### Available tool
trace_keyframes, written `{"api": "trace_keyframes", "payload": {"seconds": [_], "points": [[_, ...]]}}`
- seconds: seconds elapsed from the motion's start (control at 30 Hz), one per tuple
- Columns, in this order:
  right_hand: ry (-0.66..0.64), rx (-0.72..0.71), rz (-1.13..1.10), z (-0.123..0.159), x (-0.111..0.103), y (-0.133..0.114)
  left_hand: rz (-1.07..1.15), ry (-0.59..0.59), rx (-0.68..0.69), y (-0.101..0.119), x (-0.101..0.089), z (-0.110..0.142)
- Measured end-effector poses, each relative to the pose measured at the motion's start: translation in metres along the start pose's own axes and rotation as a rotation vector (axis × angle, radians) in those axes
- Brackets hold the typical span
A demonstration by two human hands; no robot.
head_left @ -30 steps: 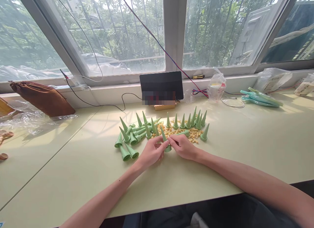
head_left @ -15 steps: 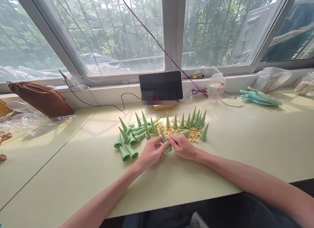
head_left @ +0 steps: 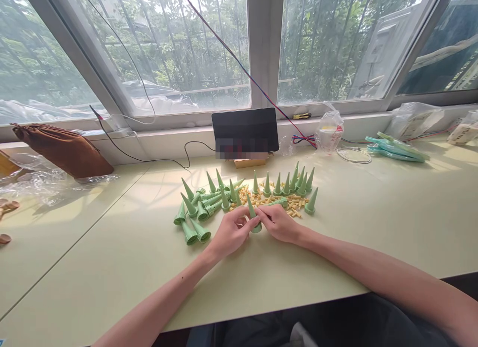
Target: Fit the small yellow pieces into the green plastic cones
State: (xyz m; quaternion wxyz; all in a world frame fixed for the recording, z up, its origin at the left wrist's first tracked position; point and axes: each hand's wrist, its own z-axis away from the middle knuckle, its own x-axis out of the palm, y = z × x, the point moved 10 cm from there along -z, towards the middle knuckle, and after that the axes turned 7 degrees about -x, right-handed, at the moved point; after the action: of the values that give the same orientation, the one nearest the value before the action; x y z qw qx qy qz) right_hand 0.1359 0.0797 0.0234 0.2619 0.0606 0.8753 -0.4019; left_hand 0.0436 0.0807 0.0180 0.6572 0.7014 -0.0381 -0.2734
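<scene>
My left hand [head_left: 229, 233] and my right hand [head_left: 278, 222] meet at the middle of the pale green table [head_left: 336, 247], both pinched on one green cone [head_left: 253, 215] that points up and away. Behind the hands lies a scatter of small yellow pieces [head_left: 287, 202]. A row of upright green cones [head_left: 289, 185] stands beyond them. To the left, a heap of green cones [head_left: 197, 207] lies partly on its side.
A dark tablet [head_left: 245, 130] leans on a wooden stand by the window. A brown pouch [head_left: 63, 150] and crinkled plastic lie far left. A tied plastic bag [head_left: 329, 133], a coiled cable [head_left: 353, 155], teal packets [head_left: 396, 148] and more bags sit at the back right.
Both hands stay pinched on the same cone. Its tip has shifted slightly to the right; nothing else has moved.
</scene>
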Motion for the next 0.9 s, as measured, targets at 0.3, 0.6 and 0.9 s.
{"api": "trace_keyframes", "payload": {"seconds": [0.3, 0.6, 0.9], "points": [[0.025, 0.014, -0.016, 0.001, -0.003, 0.003, 0.071, -0.031, -0.043, -0.005, 0.003, 0.0], [0.057, 0.026, -0.004, 0.001, -0.007, 0.003, 0.079, -0.032, -0.049, -0.007, 0.003, 0.0], [0.078, 0.031, -0.069, 0.0, -0.008, 0.005, -0.008, -0.106, 0.002, 0.001, 0.013, 0.003]]}}
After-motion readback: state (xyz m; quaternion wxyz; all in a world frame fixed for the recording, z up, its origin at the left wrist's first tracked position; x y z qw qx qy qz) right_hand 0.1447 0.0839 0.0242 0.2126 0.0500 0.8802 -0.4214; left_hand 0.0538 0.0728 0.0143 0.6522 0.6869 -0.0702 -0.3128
